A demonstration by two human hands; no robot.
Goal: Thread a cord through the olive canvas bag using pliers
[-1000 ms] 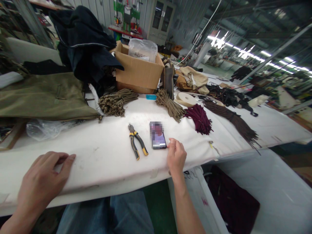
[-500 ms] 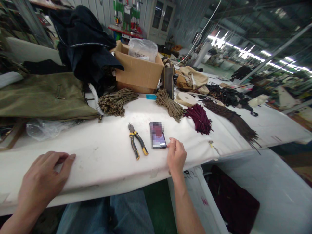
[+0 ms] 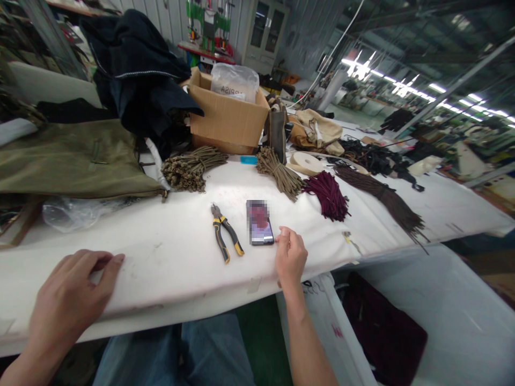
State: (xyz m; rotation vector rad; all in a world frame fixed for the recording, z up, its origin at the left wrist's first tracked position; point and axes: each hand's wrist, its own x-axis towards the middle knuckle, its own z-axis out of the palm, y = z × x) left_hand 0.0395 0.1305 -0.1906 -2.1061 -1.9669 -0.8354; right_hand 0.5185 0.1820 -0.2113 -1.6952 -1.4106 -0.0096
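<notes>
My left hand (image 3: 74,292) rests on the white-covered table (image 3: 161,284) at the left, fingers loosely bent and thumb apart from them, holding nothing. Just right of a smartphone (image 3: 260,236), my right hand (image 3: 292,254) lies on the table with its fingers curled in. Nothing shows in that hand, and its fingertips are close to the phone's lower right edge. The phone lies flat with its screen lit and partly pixelated. To its left are pliers (image 3: 226,233) with black and yellow handles, spread a little apart.
Behind lie olive cord bundles (image 3: 279,174), a maroon cord bundle (image 3: 326,197), a dark brown bundle (image 3: 380,195) and a tape roll (image 3: 306,162). A cardboard box (image 3: 227,126) stands farther back. An olive bag (image 3: 72,158) lies left. Below right, a white bin (image 3: 454,311) holds maroon fabric.
</notes>
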